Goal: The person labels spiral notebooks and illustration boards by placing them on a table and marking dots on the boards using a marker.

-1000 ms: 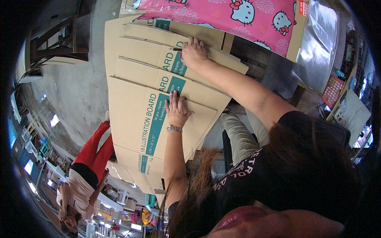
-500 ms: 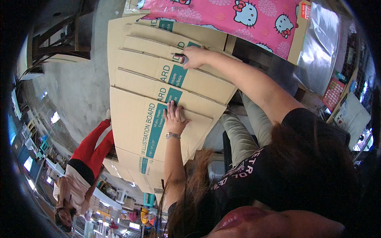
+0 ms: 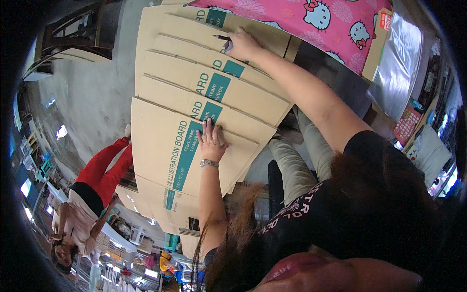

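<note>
Flattened cardboard boxes (image 3: 160, 114) lie in an overlapping stack in front of me, their edges stepped like a fan, each with a green printed band. My left hand (image 3: 212, 142), with a metal-banded bracelet or watch at the wrist, rests flat on the nearest box, fingers spread over its green band. Farther away, my right hand (image 3: 243, 45) is closed around a slim black pen-like thing (image 3: 222, 37), its tip pointing left. That hand is over the far boxes of the stack; whether it touches the cardboard I cannot tell.
Beyond the stack at the far right lies a pink patterned sheet (image 3: 287, 12), with clear plastic wrapping (image 3: 396, 63) beside it. A red plastic basket (image 3: 407, 119) stands at the right. On the left, a person in red trousers (image 3: 104, 168) stands on the grey concrete floor (image 3: 92, 104).
My right hand has moved farther up the stack with the pen-like thing, from a middle box edge toward the far boxes. My left hand stays flat on the nearest box. The view has shifted slightly.
</note>
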Tool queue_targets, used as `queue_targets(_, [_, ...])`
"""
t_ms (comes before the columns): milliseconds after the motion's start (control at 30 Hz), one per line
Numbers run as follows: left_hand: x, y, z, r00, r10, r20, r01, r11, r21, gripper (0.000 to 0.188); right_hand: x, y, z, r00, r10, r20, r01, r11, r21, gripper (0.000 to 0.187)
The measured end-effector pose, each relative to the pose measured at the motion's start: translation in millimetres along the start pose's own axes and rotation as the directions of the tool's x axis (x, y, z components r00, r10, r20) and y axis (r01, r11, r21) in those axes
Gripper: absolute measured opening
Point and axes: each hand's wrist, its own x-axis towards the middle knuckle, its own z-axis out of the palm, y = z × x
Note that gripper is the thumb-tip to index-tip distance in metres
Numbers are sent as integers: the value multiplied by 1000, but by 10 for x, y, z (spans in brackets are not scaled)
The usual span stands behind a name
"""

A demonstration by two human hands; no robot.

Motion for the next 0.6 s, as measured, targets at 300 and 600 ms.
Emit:
queue_targets(300, [123,-81,242,993,-107,58,107,994,3,91,341,93,387,956,-148,253,166,985,-53,35])
queue_targets(600, [117,0,152,991,-128,45,129,991,-21,88,637,838,136,986,17,-167,18,979,204,46])
